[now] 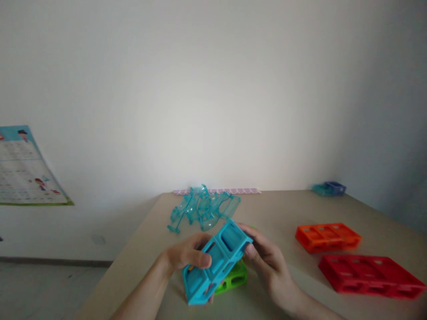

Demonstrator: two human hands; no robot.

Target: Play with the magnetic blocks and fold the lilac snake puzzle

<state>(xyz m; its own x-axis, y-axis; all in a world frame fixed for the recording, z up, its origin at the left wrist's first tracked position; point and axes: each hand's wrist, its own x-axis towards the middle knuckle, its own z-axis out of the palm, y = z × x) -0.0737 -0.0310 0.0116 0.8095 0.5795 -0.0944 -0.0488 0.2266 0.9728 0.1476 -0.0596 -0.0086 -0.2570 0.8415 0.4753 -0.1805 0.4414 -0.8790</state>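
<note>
A turquoise plastic block with three open compartments [216,260] is tilted above the table, held at both sides. My left hand [187,255] is closed around its left edge, thumb across the top face. My right hand [267,258] grips its upper right end with the fingers pressed together. Under the turquoise block a bright green block [233,278] of the same kind lies on the table, touching or just below it.
A pile of clear teal curved track pieces [203,206] lies further back. An orange block [327,237] and a red block [370,274] rest on the right of the beige table [283,209]. Two small blue pieces [328,189] sit at the far right corner. A poster [23,166] hangs on the left wall.
</note>
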